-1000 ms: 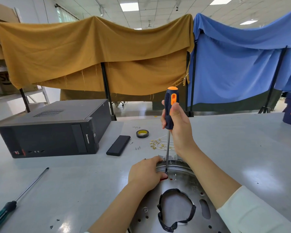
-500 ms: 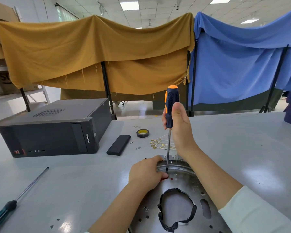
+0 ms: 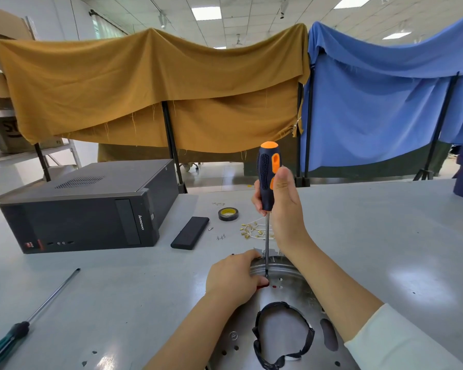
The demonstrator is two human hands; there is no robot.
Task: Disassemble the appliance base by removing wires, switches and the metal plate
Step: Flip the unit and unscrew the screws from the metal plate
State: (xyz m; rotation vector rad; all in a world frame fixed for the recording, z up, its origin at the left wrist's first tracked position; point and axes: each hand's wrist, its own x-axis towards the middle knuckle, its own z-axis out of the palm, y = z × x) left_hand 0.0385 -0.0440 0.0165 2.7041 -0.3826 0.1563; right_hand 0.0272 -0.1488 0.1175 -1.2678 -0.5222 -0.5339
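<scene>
1. Metal plate (image 3: 292, 300), 1x, round w/ holes, lay flat on the grey table (image 3: 372, 249) at near edge, right under both hands.
2. Black gasket strip (image 3: 259, 340), 1x, looped around the plate's central cutout, nearer the camera than the hands.
3. Right hand (image 3: 285, 206) was wrapped round 1 screwdriver (image 3: 268, 177), black/orange handle, held upright; shaft ran straight down, tip touched the plate near its far rim.
4. Left hand (image 3: 234, 279) rested curled on the plate's left rim, fingers touching metal just beside the tip; a small red part showed under the fingertips. Couldn't tell whether it pinched anything.
5. 2nd screwdriver (image 3: 24, 324), green handle, long shaft, lay on the table far left, well apart from the plate.
6. Wires (image 3: 253, 231), a small pile w/ brass terminals, lay on the table beyond the plate, behind the shaft; exact count unclear.
7. Tape roll (image 3: 228, 214), 1x, beside the wires; a few loose screws (image 3: 221, 237) near it.
8. Black flat bar (image 3: 189, 233), 1x, and PC tower (image 3: 91, 209), 1x, on its side, to the left.
9. Cloths: 1 mustard (image 3: 155, 86), 1 blue (image 3: 385, 89), hung on stands behind the table.
</scene>
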